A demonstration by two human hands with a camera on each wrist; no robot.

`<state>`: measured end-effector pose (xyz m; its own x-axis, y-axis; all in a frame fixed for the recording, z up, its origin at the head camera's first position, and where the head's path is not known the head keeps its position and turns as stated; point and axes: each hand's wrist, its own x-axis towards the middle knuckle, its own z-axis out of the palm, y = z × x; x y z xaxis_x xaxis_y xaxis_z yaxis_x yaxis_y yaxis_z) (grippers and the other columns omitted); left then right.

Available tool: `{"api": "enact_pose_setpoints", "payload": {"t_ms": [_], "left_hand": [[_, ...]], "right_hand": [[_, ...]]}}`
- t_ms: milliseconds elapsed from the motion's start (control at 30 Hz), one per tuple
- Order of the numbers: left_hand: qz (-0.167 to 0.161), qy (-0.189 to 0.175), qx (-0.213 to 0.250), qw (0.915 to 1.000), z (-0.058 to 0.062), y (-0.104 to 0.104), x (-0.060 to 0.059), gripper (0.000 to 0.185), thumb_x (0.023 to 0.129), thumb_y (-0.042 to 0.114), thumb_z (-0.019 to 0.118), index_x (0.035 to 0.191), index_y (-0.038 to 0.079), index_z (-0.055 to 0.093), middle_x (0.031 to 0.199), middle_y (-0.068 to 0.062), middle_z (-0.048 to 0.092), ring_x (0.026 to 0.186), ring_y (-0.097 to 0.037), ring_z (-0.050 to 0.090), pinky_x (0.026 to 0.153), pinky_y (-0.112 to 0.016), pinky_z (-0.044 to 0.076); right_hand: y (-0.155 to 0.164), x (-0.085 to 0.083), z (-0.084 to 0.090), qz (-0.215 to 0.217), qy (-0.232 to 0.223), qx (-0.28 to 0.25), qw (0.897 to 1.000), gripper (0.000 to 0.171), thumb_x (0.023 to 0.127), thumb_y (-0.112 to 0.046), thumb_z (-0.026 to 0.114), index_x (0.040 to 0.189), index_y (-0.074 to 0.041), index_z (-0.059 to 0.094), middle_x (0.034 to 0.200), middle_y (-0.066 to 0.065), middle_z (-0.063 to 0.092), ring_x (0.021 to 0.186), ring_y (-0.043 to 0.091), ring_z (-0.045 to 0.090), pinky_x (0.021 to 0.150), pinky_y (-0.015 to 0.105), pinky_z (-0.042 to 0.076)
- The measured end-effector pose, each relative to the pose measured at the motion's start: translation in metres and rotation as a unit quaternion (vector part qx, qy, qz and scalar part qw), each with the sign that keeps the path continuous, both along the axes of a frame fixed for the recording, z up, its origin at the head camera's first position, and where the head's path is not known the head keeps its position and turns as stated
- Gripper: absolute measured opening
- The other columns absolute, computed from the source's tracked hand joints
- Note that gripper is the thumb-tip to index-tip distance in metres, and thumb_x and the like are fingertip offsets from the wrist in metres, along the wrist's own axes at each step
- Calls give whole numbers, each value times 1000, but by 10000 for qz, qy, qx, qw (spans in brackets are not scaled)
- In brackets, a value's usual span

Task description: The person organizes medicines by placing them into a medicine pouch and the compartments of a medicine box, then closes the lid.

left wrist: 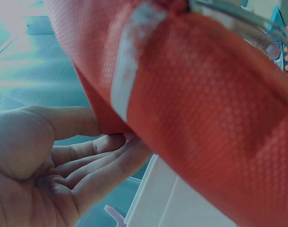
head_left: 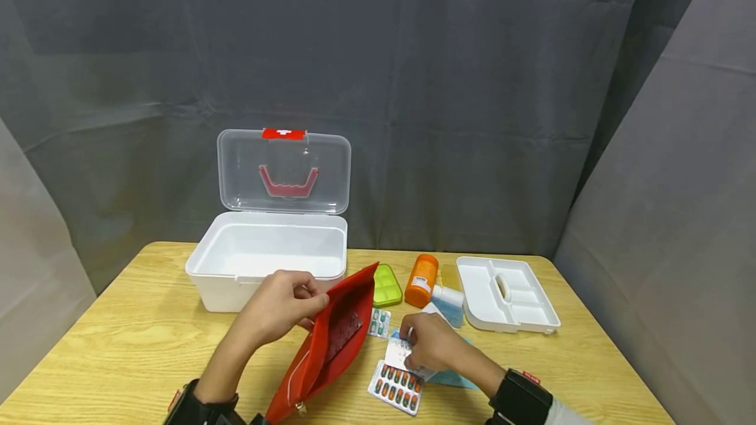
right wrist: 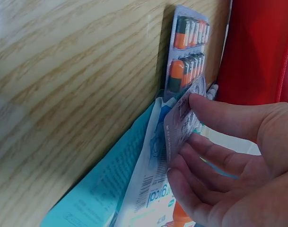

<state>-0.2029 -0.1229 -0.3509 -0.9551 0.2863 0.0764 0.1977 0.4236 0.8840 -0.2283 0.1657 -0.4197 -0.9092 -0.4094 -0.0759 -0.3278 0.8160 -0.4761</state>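
Two pinches: the left hand (head_left: 282, 310) holds the red pouch (head_left: 313, 359) by its edge, likely so it gapes. At the pouch's three o'clock, the right hand (head_left: 437, 344) grasps a silver blister pack (right wrist: 175, 130).

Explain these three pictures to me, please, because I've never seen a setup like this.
There's no robot here, just a person working bare-handed. The wide picture comes from a camera worn on the head, looking forward and down. The other two come from cameras on the left and right wrists, so they show each side's work up close.

On the wooden table stands a white box with its clear lid raised. Nearby are a green case, an orange bottle, a white tray and a sheet of orange-and-dark capsules.

The left hand has its grip on the edge of an open red pouch. The right hand pinches a silvery blister pack between thumb and fingers.
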Motion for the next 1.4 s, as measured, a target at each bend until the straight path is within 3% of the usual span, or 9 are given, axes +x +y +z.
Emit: {"api": "enact_pose_setpoints", "payload": {"t_ms": [133, 367, 533, 767, 900, 1100, 1267, 1400], "left_hand": [[4, 8, 21, 10000, 0, 0, 0, 13, 93, 14, 68, 89, 1, 69, 78, -7, 74, 65, -17, 71, 60, -33, 63], [16, 18, 46, 10000, 1, 0, 0, 13, 92, 14, 68, 89, 1, 69, 78, -7, 74, 65, -16, 71, 59, -33, 63], [35, 43, 19, 10000, 1, 0, 0, 14, 92, 15, 68, 89, 1, 69, 78, -7, 74, 64, -17, 71, 60, -32, 62], [73, 7, -13, 10000, 0, 0, 0, 14, 93, 15, 69, 90, 2, 69, 78, -7, 74, 64, -16, 71, 60, -33, 62], [91, -12, -16, 10000, 1, 0, 0, 14, 93, 16, 68, 89, 2, 69, 79, -7, 74, 64, -16, 71, 60, -33, 63], [69, 0, -11, 10000, 0, 0, -1, 14, 93, 15, 68, 89, 2, 69, 78, -7, 74, 64, -17, 71, 60, -32, 62], [84, 17, -52, 9999, 0, 1, -2, 13, 93, 14, 67, 88, 2, 69, 77, -6, 74, 63, -16, 71, 59, -31, 62], [104, 2, -70, 9999, -1, 1, -2, 12, 93, 12, 66, 87, 3, 69, 76, -6, 73, 63, -17, 71, 59, -32, 62]], "right_hand": [[1, 0, -1, -90, 26, -53, 9999, 35, 63, -2, 90, 88, -9, 67, 75, 1, 62, 77, 20, 53, 70, 37, 44], [5, -3, 0, -133, -112, -403, 9990, 24, 69, 5, 81, 81, -8, 65, 70, 1, 57, 66, 18, 51, 54, 28, 41], [8, -3, 4, -55, -143, -697, 9974, 17, 70, 6, 74, 77, -6, 64, 64, -1, 55, 61, 15, 50, 51, 25, 38], [9, -5, 10, 12, -563, -1020, 9932, 13, 75, 4, 71, 81, -4, 63, 64, -1, 57, 56, 12, 52, 49, 25, 42], [9, -7, 17, 12, -652, -1334, 9889, 9, 78, 3, 68, 83, -2, 63, 62, 1, 58, 51, 14, 55, 46, 26, 47], [4, -11, 30, -92, -394, -1559, 9869, 3, 82, -2, 66, 84, -1, 64, 64, 8, 64, 48, 24, 62, 47, 34, 54], [1, -14, 40, -282, -466, -1848, 9813, 2, 84, -3, 64, 86, -2, 64, 65, 6, 62, 49, 19, 60, 52, 43, 59], [0, -16, 50, -373, -536, -2212, 9730, 6, 84, -2, 64, 89, 1, 65, 65, 6, 62, 51, 16, 60, 55, 42, 61]]}}
